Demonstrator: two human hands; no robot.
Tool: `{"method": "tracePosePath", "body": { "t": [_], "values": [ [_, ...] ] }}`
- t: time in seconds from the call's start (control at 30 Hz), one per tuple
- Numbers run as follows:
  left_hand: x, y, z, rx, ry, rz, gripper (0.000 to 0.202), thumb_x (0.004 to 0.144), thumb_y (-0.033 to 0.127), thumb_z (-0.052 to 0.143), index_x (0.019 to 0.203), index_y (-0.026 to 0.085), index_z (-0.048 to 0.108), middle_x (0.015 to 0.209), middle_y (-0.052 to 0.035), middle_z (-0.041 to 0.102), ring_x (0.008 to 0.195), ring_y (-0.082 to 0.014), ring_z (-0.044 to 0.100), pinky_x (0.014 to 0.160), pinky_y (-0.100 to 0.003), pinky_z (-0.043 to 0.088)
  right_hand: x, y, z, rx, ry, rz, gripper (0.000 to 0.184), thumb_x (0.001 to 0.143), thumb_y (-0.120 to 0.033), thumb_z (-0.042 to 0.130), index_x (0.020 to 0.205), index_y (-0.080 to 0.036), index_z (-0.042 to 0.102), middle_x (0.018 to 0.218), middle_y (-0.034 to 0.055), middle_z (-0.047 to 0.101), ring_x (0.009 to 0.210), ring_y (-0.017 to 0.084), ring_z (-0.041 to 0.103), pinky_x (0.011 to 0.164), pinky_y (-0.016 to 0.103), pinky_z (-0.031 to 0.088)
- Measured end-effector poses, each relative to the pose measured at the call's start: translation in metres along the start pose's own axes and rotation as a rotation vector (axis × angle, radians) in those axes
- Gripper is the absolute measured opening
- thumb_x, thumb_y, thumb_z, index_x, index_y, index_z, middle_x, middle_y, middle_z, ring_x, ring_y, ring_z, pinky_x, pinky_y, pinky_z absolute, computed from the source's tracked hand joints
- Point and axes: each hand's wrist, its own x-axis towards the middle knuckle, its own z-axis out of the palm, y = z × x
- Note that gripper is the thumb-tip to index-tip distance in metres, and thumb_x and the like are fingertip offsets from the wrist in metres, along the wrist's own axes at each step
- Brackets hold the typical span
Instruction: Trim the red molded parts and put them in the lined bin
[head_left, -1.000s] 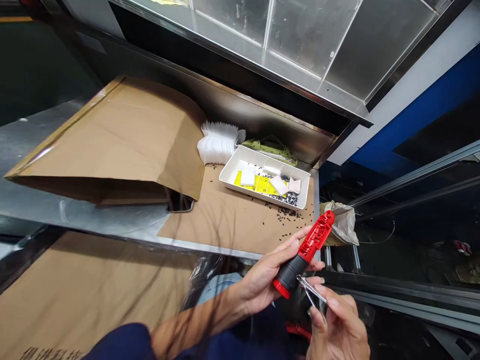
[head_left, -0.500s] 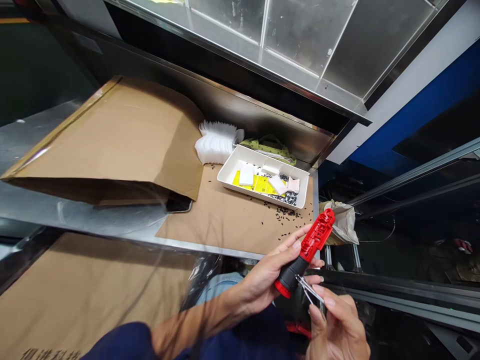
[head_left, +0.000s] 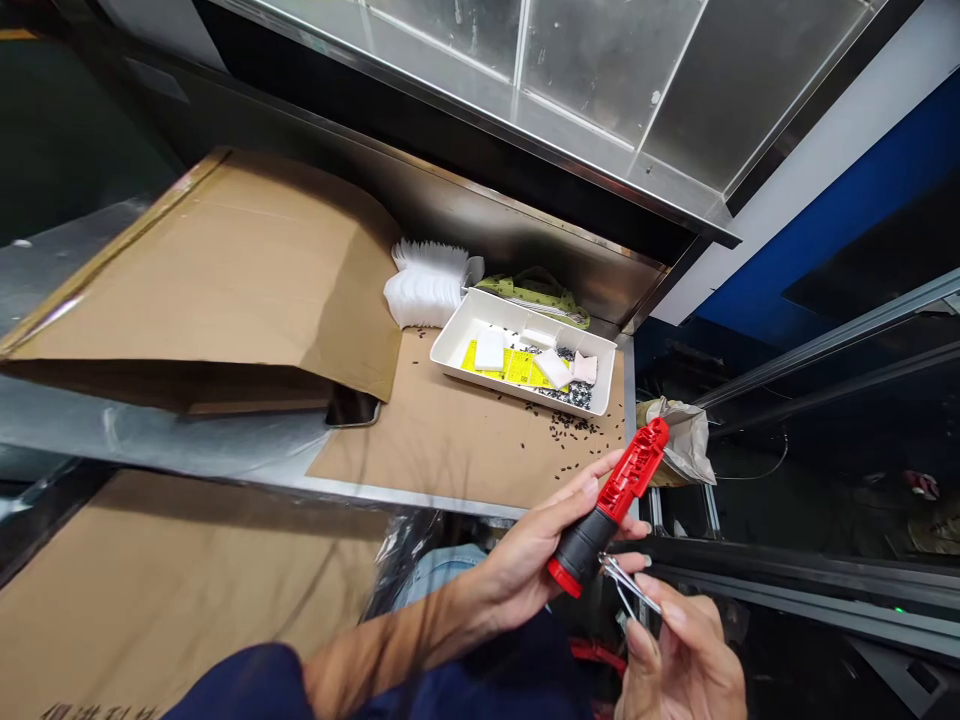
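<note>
My left hand is wrapped round a red and black plastic part, holding it tilted with the red ribbed end pointing up and right. My right hand pinches metal tweezers. The tweezer tips touch the black end of the part near its red rim. Both hands are low at the bottom right, in front of the steel bench edge. Whether the tweezers hold anything at their tips is too small to see.
A white tray with yellow labels, white pads and small black screws sits on brown cardboard. Loose black screws are scattered beside it. A white foam stack, a large bent cardboard sheet and a crumpled bag lie around.
The view has shifted slightly left and down. Both hands stay almost in place, with the tweezers still at the black end of the part.
</note>
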Motion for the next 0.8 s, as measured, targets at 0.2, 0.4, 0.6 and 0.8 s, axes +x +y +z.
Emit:
{"method": "tracePosePath", "body": {
  "t": [0.2, 0.4, 0.6, 0.8],
  "values": [
    [0.0, -0.003, -0.004, 0.004, -0.06, 0.021, 0.047, 0.1, 0.031, 0.053, 0.146, 0.025, 0.05, 0.114, -0.0101, 0.069, 0.097, -0.0224, 0.071, 0.086, -0.037, 0.06, -0.005, 0.0, 0.0, 0.014, -0.032, -0.018, 0.016, 0.09, -0.028, 0.07, 0.103, -0.023, 0.062, 0.085, 0.0006, 0.073, 0.069, 0.012, 0.069, 0.054, 0.017, 0.057],
    [-0.003, -0.004, -0.006, 0.019, -0.065, 0.027, 0.051, 0.098, 0.032, 0.056, 0.148, 0.025, 0.048, 0.112, -0.0104, 0.071, 0.098, -0.0224, 0.071, 0.087, -0.037, 0.06, -0.008, 0.0, -0.001, 0.004, -0.017, -0.024, 0.01, 0.091, -0.025, 0.068, 0.098, -0.023, 0.062, 0.082, -0.0005, 0.074, 0.065, 0.012, 0.069, 0.051, 0.019, 0.055],
    [-0.006, -0.003, -0.001, 0.013, -0.03, 0.033, 0.048, 0.101, 0.029, 0.051, 0.148, 0.021, 0.047, 0.104, -0.0111, 0.072, 0.093, -0.0214, 0.071, 0.089, -0.042, 0.059, -0.014, -0.001, -0.003, -0.042, 0.177, 0.085, 0.012, 0.088, -0.035, 0.07, 0.088, -0.027, 0.062, 0.074, -0.0038, 0.071, 0.056, 0.014, 0.065, 0.046, 0.025, 0.05],
    [-0.007, -0.001, 0.0, 0.035, 0.002, -0.014, 0.046, 0.103, 0.028, 0.044, 0.149, 0.021, 0.045, 0.101, -0.0112, 0.073, 0.092, -0.0207, 0.072, 0.088, -0.041, 0.059, -0.02, 0.012, -0.016, 0.058, -0.016, 0.048, 0.019, 0.086, -0.028, 0.074, 0.101, -0.026, 0.062, 0.087, 0.0004, 0.074, 0.067, 0.015, 0.069, 0.044, 0.021, 0.052]
  ]
}}
